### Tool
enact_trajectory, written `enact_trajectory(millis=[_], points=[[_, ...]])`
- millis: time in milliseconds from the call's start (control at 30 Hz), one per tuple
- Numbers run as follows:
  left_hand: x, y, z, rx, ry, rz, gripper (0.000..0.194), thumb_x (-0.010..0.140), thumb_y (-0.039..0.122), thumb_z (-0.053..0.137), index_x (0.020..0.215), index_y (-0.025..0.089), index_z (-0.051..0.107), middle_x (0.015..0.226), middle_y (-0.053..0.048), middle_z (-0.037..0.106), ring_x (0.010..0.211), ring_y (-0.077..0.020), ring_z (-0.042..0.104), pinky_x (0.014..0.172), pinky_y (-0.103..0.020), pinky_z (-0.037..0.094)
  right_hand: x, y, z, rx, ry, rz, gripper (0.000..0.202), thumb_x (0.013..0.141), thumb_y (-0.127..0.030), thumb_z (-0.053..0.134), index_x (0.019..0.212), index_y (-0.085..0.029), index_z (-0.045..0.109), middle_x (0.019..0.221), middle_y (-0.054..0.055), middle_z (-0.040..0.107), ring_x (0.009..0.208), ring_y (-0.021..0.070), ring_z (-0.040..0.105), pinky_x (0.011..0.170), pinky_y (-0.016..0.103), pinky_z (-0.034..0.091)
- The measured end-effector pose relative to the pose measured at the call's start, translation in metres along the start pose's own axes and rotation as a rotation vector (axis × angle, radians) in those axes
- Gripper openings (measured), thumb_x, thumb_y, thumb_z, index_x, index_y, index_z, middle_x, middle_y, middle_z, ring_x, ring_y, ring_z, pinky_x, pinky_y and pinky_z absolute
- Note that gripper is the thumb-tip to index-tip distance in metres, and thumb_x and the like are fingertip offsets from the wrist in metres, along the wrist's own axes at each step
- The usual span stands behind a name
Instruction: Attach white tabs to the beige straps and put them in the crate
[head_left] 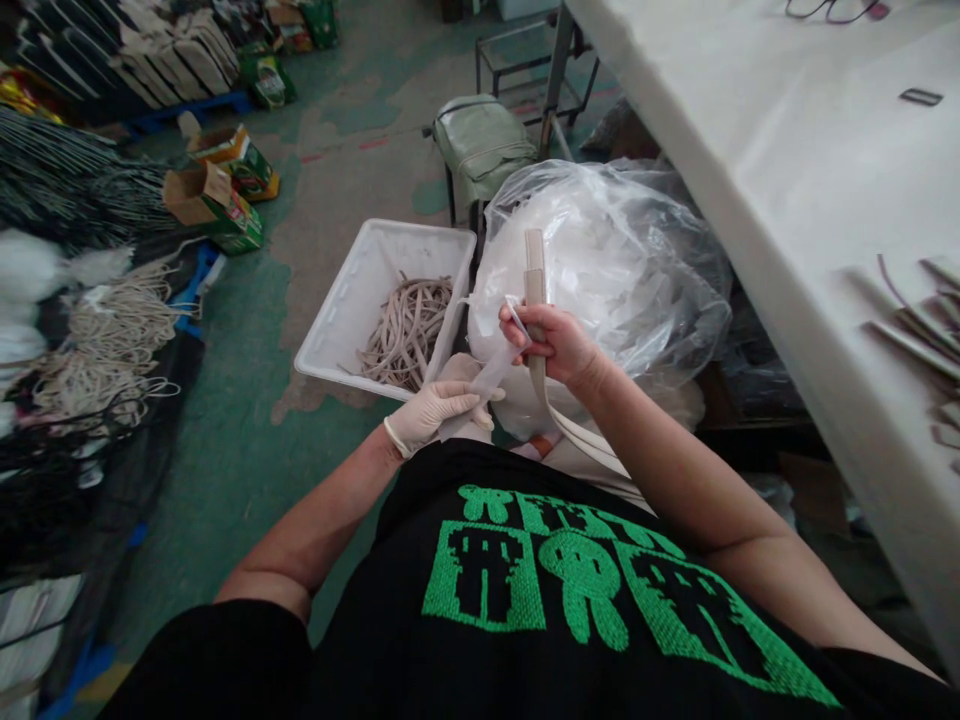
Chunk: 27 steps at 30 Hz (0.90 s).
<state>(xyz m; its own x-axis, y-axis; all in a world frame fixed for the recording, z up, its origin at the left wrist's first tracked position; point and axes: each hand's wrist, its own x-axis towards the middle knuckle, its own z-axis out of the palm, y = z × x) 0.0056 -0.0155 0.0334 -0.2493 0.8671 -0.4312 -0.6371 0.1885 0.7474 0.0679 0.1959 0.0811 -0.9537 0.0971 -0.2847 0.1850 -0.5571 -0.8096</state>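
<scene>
My left hand, in a pale glove, is closed on a narrow translucent plastic sleeve. The sleeve slants up toward my bare right hand, whose fingers are at its upper end. That same hand grips a beige strap, its end standing upright above the fingers. Below the hand the strap curves down to the right, over my lap and behind my forearm. A large clear plastic bag full of white translucent pieces sits just beyond my right hand. Left of it stands a white bin holding a heap of beige straps.
A white table runs along the right, with dark strips, a small metal buckle and glasses on it. A green padded stool stands ahead. Cardboard boxes and bundled cords lie on the left.
</scene>
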Motion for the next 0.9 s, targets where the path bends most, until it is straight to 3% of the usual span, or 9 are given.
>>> enact_trajectory(millis=[167,300,367,467,567,667,733,833,900], points=[[-0.011,0.001,-0.005,0.038,-0.030,0.004,0.043,0.080,0.037,0.079,0.116,0.014,0.075,0.081,-0.010,0.078,0.078,-0.0186,0.072,0.081,-0.026,0.052,0.007,-0.002,0.002,-0.011,0.021,0.006,0.014,0.090,-0.029,0.055,0.080,-0.019,0.059,0.052,-0.011,0.047,0.037,0.0039,0.008,0.043,0.020,0.045],[-0.013,0.000,-0.007,0.145,-0.197,-0.099,0.047,0.080,0.044,0.078,0.116,0.015,0.075,0.087,-0.014,0.079,0.082,-0.0233,0.075,0.084,-0.032,0.054,0.016,0.006,0.000,0.004,-0.041,-0.011,0.013,0.087,-0.025,0.053,0.083,-0.017,0.063,0.052,-0.010,0.049,0.036,0.0040,0.010,0.042,0.020,0.045],[-0.013,-0.002,-0.009,0.217,-0.258,-0.210,0.044,0.080,0.046,0.077,0.110,0.013,0.077,0.086,-0.016,0.078,0.080,-0.0260,0.076,0.083,-0.035,0.056,0.020,0.012,0.001,-0.021,-0.034,0.001,0.015,0.088,-0.025,0.054,0.086,-0.016,0.065,0.056,-0.007,0.056,0.036,0.0040,0.013,0.042,0.020,0.045],[-0.016,-0.001,-0.023,0.282,-0.218,-0.322,0.035,0.079,0.040,0.079,0.096,0.009,0.080,0.082,-0.018,0.078,0.076,-0.0272,0.076,0.079,-0.035,0.058,0.021,0.023,0.003,-0.088,0.000,0.075,0.021,0.094,-0.031,0.054,0.097,-0.016,0.068,0.081,0.002,0.073,0.039,0.0037,0.017,0.041,0.019,0.045],[-0.029,0.023,-0.058,0.217,-0.007,-0.218,0.025,0.080,0.033,0.078,0.088,0.009,0.079,0.077,-0.016,0.077,0.071,-0.0240,0.075,0.073,-0.031,0.059,0.014,0.040,0.007,-0.138,0.014,0.138,0.037,0.097,-0.049,0.054,0.107,-0.017,0.067,0.105,0.009,0.076,0.041,0.0042,0.020,0.043,0.021,0.049],[-0.053,0.075,-0.101,-0.104,0.496,0.204,0.018,0.092,0.027,0.065,0.085,0.014,0.077,0.071,-0.006,0.077,0.064,-0.0164,0.074,0.072,-0.027,0.060,0.004,0.063,0.009,-0.162,-0.017,0.193,0.057,0.095,-0.068,0.044,0.108,-0.016,0.065,0.097,0.011,0.077,0.041,0.0056,0.020,0.041,0.022,0.046],[-0.068,0.110,-0.122,-0.308,0.708,0.472,0.033,0.103,0.032,0.046,0.090,0.022,0.075,0.073,0.001,0.077,0.067,-0.0118,0.074,0.076,-0.025,0.060,-0.001,0.077,0.011,-0.151,-0.048,0.224,0.063,0.095,-0.072,0.036,0.105,-0.016,0.064,0.085,0.010,0.076,0.040,0.0061,0.020,0.038,0.021,0.040],[-0.072,0.130,-0.127,-0.438,0.783,0.640,0.046,0.107,0.039,0.030,0.091,0.028,0.072,0.077,0.007,0.078,0.073,-0.0078,0.073,0.081,-0.023,0.059,-0.007,0.092,0.014,-0.110,-0.031,0.262,0.054,0.098,-0.063,0.036,0.097,-0.017,0.063,0.075,0.007,0.073,0.038,0.0062,0.022,0.036,0.020,0.035],[-0.058,0.112,-0.115,-0.436,0.753,0.573,0.046,0.107,0.038,0.031,0.089,0.027,0.072,0.081,0.007,0.078,0.076,-0.0073,0.073,0.084,-0.024,0.058,-0.011,0.097,0.015,-0.081,0.004,0.275,0.043,0.096,-0.055,0.043,0.090,-0.016,0.062,0.070,0.004,0.069,0.038,0.0057,0.023,0.036,0.020,0.034]])
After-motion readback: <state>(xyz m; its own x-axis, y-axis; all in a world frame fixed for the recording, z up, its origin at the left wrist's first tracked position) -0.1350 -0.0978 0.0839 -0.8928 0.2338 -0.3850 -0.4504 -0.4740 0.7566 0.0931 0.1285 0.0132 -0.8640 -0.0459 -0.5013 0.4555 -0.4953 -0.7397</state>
